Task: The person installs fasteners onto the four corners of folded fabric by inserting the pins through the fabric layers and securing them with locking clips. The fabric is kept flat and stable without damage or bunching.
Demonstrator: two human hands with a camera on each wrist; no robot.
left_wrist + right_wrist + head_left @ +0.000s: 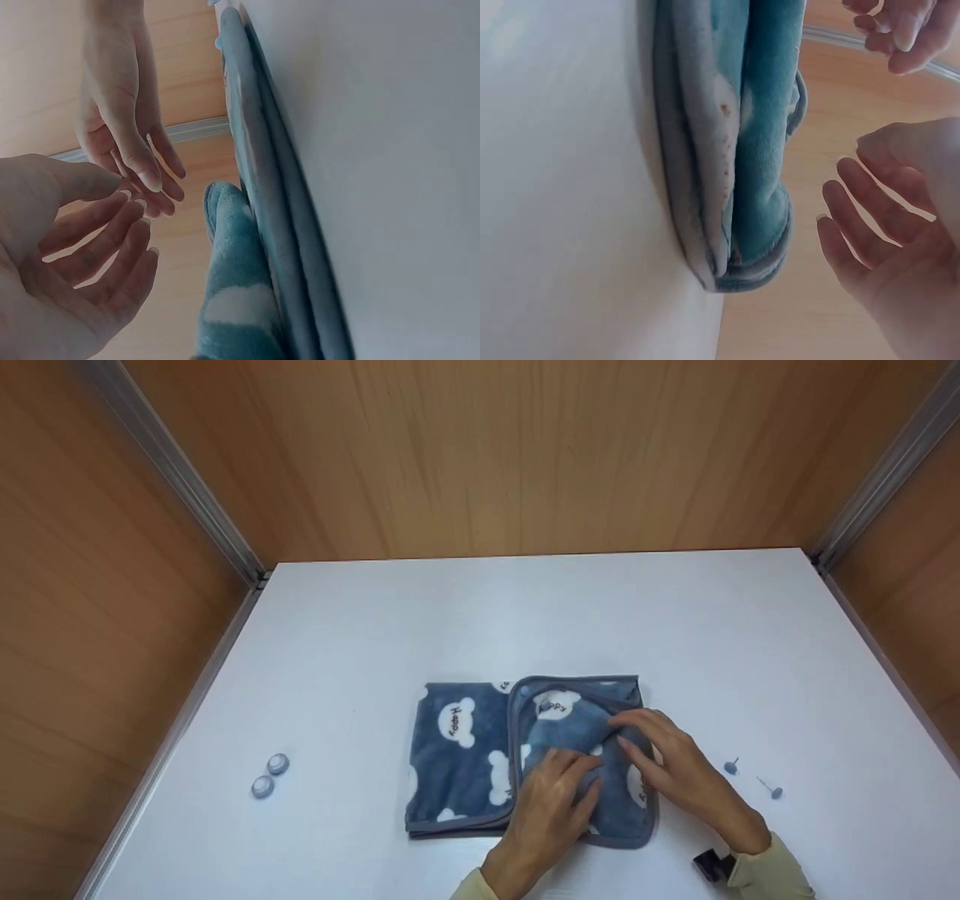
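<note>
A blue fleece cloth [457,750] with white bear prints lies folded on the white table [525,615]; its right part is doubled over into a thicker stack. My left hand [559,784] and right hand [652,742] are over that thicker part, fingers loosely spread. In the left wrist view my left hand [82,262] is open with a gap to the cloth [244,277], the right hand [127,120] beyond it. In the right wrist view my right hand [885,240] hangs open beside the cloth's layered edge [742,150]. Neither hand holds anything.
Two small round blue-and-white caps [270,775] lie at the table's left. Two blue pins [731,767] [772,790] lie to the right of the cloth. A small black object [709,864] sits by my right wrist. Wooden walls enclose the table on three sides.
</note>
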